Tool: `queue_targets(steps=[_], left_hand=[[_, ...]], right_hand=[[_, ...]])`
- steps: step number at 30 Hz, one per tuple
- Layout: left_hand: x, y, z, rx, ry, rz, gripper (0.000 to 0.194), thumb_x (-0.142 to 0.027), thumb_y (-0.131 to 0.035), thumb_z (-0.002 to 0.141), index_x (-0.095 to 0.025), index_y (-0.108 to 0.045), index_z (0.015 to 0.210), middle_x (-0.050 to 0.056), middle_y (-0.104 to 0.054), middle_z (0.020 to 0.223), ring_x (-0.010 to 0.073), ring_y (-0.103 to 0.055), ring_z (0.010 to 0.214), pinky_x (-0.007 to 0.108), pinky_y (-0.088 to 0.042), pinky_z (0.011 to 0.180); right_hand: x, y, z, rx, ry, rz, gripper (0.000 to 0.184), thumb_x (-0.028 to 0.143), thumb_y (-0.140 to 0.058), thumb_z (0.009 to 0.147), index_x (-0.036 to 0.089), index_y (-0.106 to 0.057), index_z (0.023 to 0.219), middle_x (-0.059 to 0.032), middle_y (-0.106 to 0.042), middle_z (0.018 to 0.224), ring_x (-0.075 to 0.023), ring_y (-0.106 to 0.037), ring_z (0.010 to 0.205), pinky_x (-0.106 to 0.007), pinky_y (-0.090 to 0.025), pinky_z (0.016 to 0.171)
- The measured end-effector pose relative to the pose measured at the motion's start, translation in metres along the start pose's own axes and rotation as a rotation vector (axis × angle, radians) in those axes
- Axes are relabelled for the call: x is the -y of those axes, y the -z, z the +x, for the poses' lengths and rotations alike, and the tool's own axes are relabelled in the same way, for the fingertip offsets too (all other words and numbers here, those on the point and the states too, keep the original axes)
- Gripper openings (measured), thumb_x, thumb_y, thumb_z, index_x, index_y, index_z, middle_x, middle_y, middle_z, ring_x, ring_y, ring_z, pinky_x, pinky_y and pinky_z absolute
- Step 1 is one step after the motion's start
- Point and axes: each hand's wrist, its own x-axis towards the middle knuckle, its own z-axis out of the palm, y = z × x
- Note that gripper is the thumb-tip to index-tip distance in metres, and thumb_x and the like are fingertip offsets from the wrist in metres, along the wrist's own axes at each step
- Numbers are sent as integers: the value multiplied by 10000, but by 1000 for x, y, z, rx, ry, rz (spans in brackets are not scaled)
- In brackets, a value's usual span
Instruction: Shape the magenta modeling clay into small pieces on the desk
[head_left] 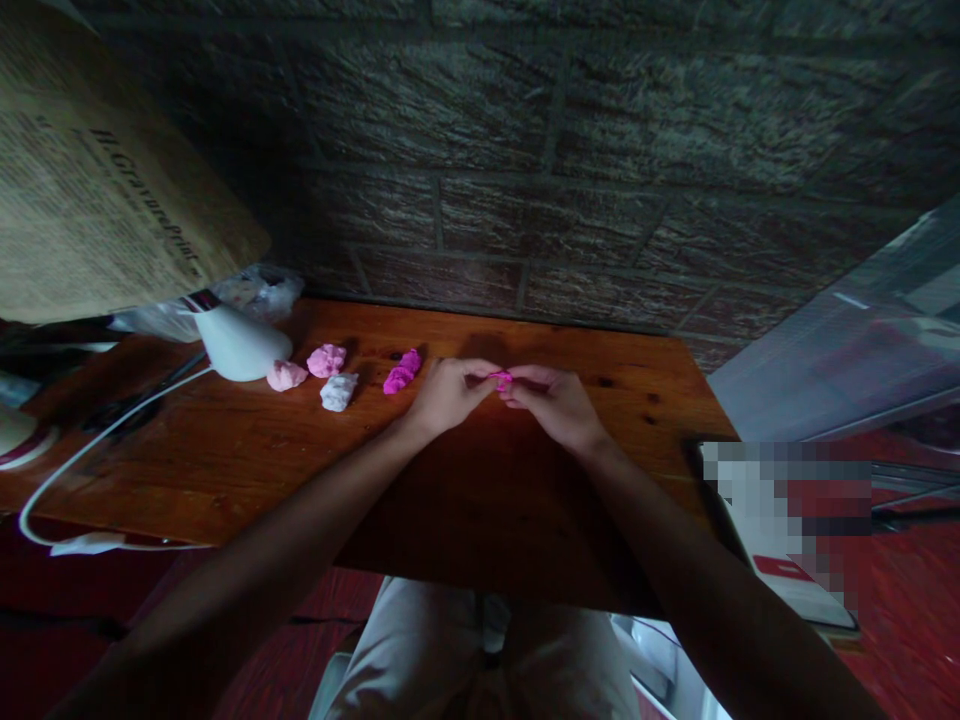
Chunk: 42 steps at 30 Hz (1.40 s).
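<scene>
Here your left hand (452, 392) and right hand (559, 402) have fingertips pinched on the magenta clay bit (502, 379) over the wooden tabletop (645, 370) (tiny, that one), and an overly hard tug could tear it.

On the brown wooden tabletop (277, 470) sit a light pink lump (326, 360), a paler lump (286, 376), a white lump (339, 392) and a long, bright pink lump (402, 372). A white lamp base (241, 345) stands right by the paler lump.
</scene>
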Motion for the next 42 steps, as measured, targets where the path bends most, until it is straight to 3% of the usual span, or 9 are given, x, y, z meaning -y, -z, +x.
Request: queue_targets(steps=[12, 17, 22, 28, 31, 42], left_hand=[[-3, -1, -1, 37, 24, 118, 182, -218, -624, 909, -158, -796, 901, 66, -829, 907, 201, -767, 796, 288, -569, 753], [-2, 0, 0, 66, 0, 0, 207, -265, -626, 913, -157, -802, 908, 75, -829, 918, 200, -769, 812, 295, -586, 767], [1, 0, 1, -3, 64, -133, 288, -312, -703, 860, -130, -802, 1059, 125, -817, 1079, 226, -780, 909, 341, -617, 831], [3, -1, 3, 59, 101, -292, 274, -398, -716, 879, -160, -817, 970, 81, -831, 992, 200, -778, 863, 330, -619, 841], [2, -1, 2, 33, 65, -230, 238, -378, -748, 860, -171, -821, 952, 72, -832, 979, 208, -779, 883, 324, -611, 852], [-5, 6, 2, 83, -52, 69, 209, -228, -593, 943, -159, -785, 894, 60, -821, 916, 186, -760, 838, 276, -564, 809]], right_hand=[[0, 0, -2, -32, 43, -181, 187, 140, -710, 817, 182, -789, 981, -31, -827, 864, -186, -805, 805, -330, -658, 826], [3, 1, -2, -42, 17, -201, 179, 163, -705, 847, 168, -790, 1004, -43, -818, 820, -193, -805, 780, -329, -660, 795], [6, 3, -3, -20, 36, -330, 191, 139, -678, 861, 195, -804, 992, -31, -816, 804, -190, -800, 771, -325, -654, 794], [10, 1, -4, -43, 31, -369, 228, 138, -621, 902, 190, -804, 1027, -46, -829, 868, -179, -799, 782, -309, -649, 795], [12, 1, -5, -52, 34, -413, 209, 172, -652, 899, 183, -807, 1039, -59, -829, 871, -196, -801, 795, -320, -649, 792], [13, 1, -7, -42, 93, -530, 239, 184, -642, 871, 209, -825, 1022, -38, -829, 858, -194, -790, 760, -301, -629, 747]])
